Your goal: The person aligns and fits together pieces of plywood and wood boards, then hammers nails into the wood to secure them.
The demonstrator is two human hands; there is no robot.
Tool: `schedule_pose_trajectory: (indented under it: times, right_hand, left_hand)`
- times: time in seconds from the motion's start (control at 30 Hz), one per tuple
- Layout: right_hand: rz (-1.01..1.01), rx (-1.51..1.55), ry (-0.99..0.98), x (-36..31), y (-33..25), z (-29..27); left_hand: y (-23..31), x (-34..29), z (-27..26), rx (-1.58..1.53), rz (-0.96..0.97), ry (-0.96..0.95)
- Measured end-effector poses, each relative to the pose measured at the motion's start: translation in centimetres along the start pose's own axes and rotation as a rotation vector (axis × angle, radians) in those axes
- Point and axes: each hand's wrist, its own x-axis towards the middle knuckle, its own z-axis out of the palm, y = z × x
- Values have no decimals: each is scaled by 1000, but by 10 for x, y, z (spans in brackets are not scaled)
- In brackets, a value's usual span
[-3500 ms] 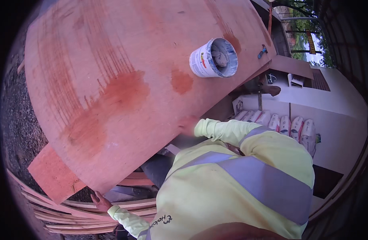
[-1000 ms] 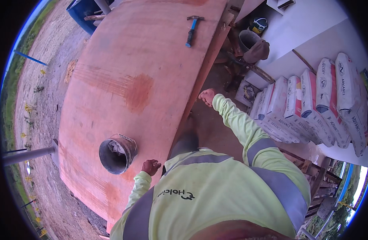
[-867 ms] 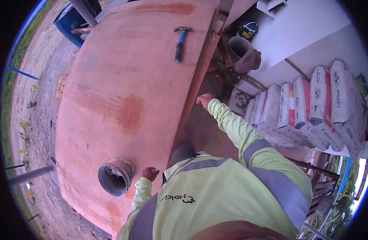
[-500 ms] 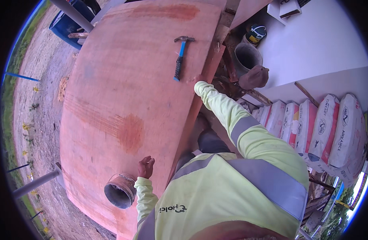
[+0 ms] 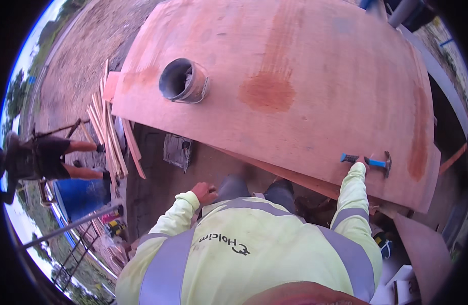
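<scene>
A claw hammer (image 5: 379, 163) with a blue and black handle lies along a large reddish plywood sheet (image 5: 325, 101), toward the right. My right hand (image 5: 363, 161) is closed round the middle of its handle, just above the board near the front edge. Off the board, in front of my body and beside my left thigh, my left hand (image 5: 205, 192) hangs with its fingers curled in and nothing showing in them. A dirty bucket (image 5: 197, 84) with a wire handle stands on the sheet at the left, apart from both hands.
Long wood strips (image 5: 106, 127) lean in a pile left of the sheet. A grey block (image 5: 177, 151) sits under its near edge. Another person (image 5: 53, 157) stands at far left by a blue drum (image 5: 84, 198). A pinkish panel (image 5: 422, 254) leans at lower right.
The view has swung round to the right. My right hand has gone from the sheet's edge onto the hammer and gripped it. My left hand has left the bucket's side and come toward my body.
</scene>
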Motion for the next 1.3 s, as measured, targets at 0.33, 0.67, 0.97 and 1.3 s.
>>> schedule_pose_trajectory:
  times: [0.33,0.67,0.97,1.3]
  right_hand:
    - [-556,131,-775,-144,93,-58]
    - [-982,-824,-1845,-543,158,-58]
    - [-1942,-1005,-1548,-786,233,130]
    - [-1441,-1603,-1753,-856,231,267]
  left_hand:
    - [-42,-56,44,-456,225,345]
    - [-123,-59,-43,-1120,412,384]
    - [-337,-116,-114,-2219,358,1104]
    - [-430,-229,93,-1704,-850,1061]
